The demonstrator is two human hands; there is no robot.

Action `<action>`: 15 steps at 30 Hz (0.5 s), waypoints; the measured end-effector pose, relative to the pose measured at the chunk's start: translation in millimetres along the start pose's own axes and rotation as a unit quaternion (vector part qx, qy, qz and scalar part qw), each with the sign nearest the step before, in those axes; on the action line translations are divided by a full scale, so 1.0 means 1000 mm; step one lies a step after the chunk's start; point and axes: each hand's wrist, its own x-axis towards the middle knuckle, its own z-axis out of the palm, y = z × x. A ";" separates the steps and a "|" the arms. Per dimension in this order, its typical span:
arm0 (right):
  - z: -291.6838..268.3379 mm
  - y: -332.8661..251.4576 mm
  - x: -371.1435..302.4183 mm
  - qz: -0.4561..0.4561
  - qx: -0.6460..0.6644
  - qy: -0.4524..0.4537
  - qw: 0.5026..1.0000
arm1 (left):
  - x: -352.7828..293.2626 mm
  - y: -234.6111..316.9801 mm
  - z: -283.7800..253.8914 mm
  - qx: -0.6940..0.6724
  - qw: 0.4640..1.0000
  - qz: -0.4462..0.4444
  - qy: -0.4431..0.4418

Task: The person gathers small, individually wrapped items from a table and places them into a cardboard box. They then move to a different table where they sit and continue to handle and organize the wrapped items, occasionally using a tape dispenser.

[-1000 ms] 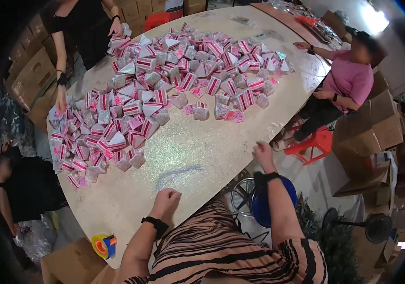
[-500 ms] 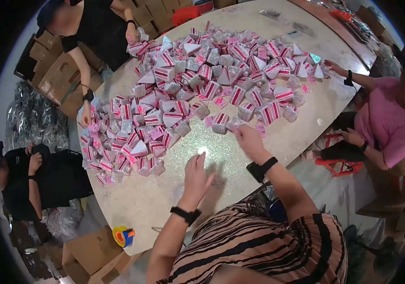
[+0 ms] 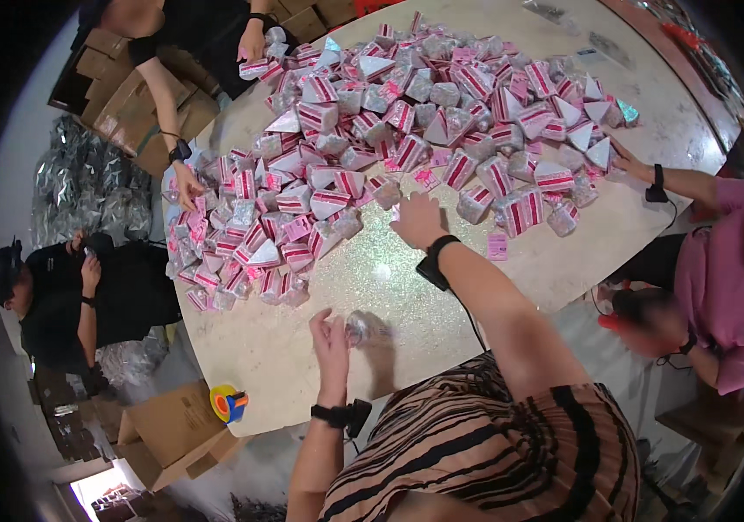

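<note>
I see the right hand [image 3: 418, 219] reaching back-down across the table [image 3: 272, 370], its fingers bent over the near edge of a pile of striped, wedge-shaped packets [image 3: 315, 116]. The closest one I can make out, a silvery packet [image 3: 386, 194], sits just beyond the knuckles, clear-wrapped side toward the wearer and striped side to the left; it is partly crowded, so I can't tell its long axis. The knuckles hide the fingertips — I cannot tell whether they are apart or clamped on anything. To the right, a large striped wedge [image 3: 524, 213] stands with its bands running away from the wearer, leaning slightly left, and a pink card [image 3: 497, 247] lies lengthwise the same way. The left hand [image 3: 330, 344] is raised, fingers half curled, beside clear plastic [image 3: 358, 329] — whether they pinch it, I can't tell.
</note>
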 end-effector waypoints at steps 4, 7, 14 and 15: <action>0.020 -0.006 0.014 0.003 -0.062 -0.041 0.997 | -0.020 0.021 -0.022 0.013 0.999 -0.004 0.043; 0.028 0.002 0.008 -0.017 -0.072 -0.044 0.996 | -0.026 0.028 -0.031 -0.065 0.997 0.011 0.040; -0.014 -0.013 -0.031 -0.013 0.280 -0.039 0.959 | -0.034 0.022 -0.052 -0.149 0.987 0.009 0.066; -0.022 -0.019 -0.033 -0.029 0.308 -0.018 0.951 | -0.029 0.021 -0.056 -0.159 0.986 -0.003 0.045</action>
